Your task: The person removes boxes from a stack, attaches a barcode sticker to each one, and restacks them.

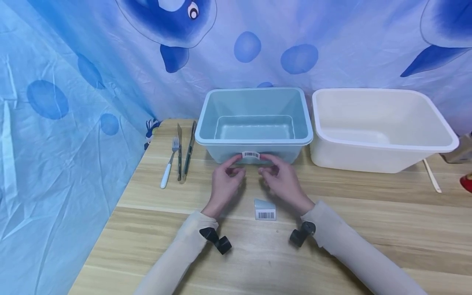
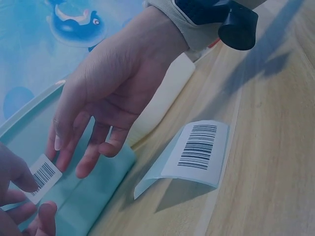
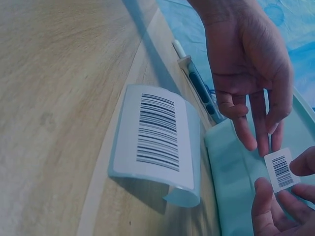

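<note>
A small white barcode label (image 1: pixel 251 155) lies against the front wall of the light-blue bin (image 1: pixel 214 144), just below its rim. My left hand (image 1: pixel 226 180) touches the label's left end with an outstretched index finger, its thumb apart below. At the opposite end, the index finger of my right hand (image 1: pixel 284 182) presses on the label in the same way. The left wrist view shows a fingertip over part of the label (image 2: pixel 43 178). Between my forearms, a second barcode label (image 1: pixel 266 214) sits on curled pale-blue backing (image 3: pixel 189 147) on the table.
Right of the blue bin stands a white bin (image 1: pixel 368 157), with a thin white stick (image 1: pixel 432 176) beside it. To the left lie a fork (image 1: pixel 169 166), a knife (image 1: pixel 179 151) and dark-handled cutlery (image 1: pixel 189 153) on the wooden table (image 1: pixel 147 237). A blue printed curtain (image 1: pixel 273 24) hangs behind.
</note>
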`<action>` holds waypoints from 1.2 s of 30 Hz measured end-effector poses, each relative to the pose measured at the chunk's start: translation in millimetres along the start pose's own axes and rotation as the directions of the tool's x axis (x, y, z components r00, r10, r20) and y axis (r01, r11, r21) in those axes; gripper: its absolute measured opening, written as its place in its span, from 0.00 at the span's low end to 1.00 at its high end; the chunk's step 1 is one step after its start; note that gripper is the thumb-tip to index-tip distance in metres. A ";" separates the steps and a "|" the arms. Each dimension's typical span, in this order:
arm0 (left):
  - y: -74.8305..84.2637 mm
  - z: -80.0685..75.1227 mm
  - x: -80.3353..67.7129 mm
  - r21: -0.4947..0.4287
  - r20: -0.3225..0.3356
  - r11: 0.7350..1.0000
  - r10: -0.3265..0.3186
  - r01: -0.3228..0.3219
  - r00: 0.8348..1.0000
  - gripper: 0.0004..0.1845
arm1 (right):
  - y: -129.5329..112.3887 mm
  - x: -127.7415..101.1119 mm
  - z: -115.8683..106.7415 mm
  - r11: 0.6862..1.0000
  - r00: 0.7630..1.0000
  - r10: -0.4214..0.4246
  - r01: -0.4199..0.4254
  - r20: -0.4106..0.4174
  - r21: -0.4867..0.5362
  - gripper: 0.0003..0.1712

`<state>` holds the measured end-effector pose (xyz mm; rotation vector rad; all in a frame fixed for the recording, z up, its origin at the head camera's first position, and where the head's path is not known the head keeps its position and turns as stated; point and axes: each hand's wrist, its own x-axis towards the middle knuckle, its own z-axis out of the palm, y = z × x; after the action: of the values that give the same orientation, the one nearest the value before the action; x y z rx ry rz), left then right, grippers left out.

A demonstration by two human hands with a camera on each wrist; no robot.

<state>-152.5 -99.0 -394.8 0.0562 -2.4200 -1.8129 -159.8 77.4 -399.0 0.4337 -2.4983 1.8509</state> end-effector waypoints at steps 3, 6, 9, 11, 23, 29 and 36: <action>-0.5 -0.4 -0.1 -0.003 0.001 1.000 0.000 0.000 1.000 0.25 | 1.4 -0.5 -0.7 1.000 1.000 0.017 -0.017 0.001 0.025 0.27; -1.2 -1.3 -0.5 -0.017 0.007 1.000 0.002 -0.002 1.000 0.25 | 2.5 -0.2 -1.6 0.999 1.000 0.025 -0.025 -0.003 0.040 0.26; -1.2 -2.2 -0.5 -0.029 0.011 1.000 0.006 -0.006 1.000 0.24 | 2.8 0.3 -2.5 0.999 1.000 0.016 -0.016 -0.003 0.047 0.24; -1.3 -2.1 -0.3 -0.037 0.011 0.999 0.013 -0.013 1.000 0.23 | 2.7 0.8 -1.9 0.998 1.000 0.008 -0.008 0.001 0.068 0.22; -1.1 5.6 13.1 -0.087 0.133 0.991 0.110 -0.099 0.985 0.19 | -1.4 14.2 11.3 0.978 0.994 0.088 -0.099 0.068 0.186 0.19; -5.9 5.7 17.1 -0.111 0.170 0.993 0.046 -0.027 0.984 0.18 | 1.6 17.1 14.0 0.972 0.986 0.143 -0.156 0.081 0.178 0.21; -4.7 6.0 20.0 -0.082 0.187 0.997 0.026 -0.011 0.982 0.18 | 4.7 19.2 12.6 0.974 0.986 0.127 -0.144 0.106 0.176 0.21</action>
<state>-173.2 -96.5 -399.5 -0.1510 -2.4546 -1.9886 -177.3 62.6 -404.0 0.3687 -2.4832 2.1726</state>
